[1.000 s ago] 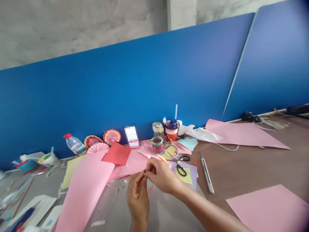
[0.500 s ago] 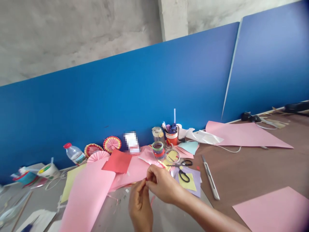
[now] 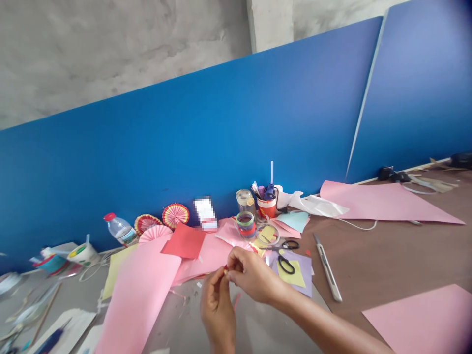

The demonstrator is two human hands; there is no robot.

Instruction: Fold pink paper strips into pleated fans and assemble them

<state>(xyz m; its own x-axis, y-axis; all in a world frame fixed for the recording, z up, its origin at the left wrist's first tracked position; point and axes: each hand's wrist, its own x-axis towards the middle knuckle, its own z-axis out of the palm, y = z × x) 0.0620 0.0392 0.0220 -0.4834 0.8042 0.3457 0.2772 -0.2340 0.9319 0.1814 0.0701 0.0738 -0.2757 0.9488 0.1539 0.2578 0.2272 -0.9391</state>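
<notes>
My left hand point(image 3: 218, 304) and my right hand point(image 3: 252, 275) meet fingertip to fingertip above the grey mat point(image 3: 184, 319). Both are closed in a pinch around a tiny red piece point(image 3: 226, 268), mostly hidden by the fingers, so its kind is unclear. A thin pink-red strip point(image 3: 236, 301) shows below the right hand. Black-handled scissors point(image 3: 286, 264) lie just beyond my right hand, on yellow and purple paper point(image 3: 304, 282). Behind the hands are a red paper square point(image 3: 183, 241) and pink sheets point(image 3: 143, 290).
A utility knife point(image 3: 328, 268) lies on the brown tabletop point(image 3: 368, 255) to the right. Along the blue partition point(image 3: 206, 137) stand a red pen cup point(image 3: 266, 208), a jar point(image 3: 245, 199), tape rolls point(image 3: 246, 226), folded paper rosettes point(image 3: 176, 215) and a plastic bottle point(image 3: 121, 229).
The view has shifted slightly, so the whole scene sits a little further right. My hands stay pinched together, with slightly more of the tiny red piece showing between the fingertips.
</notes>
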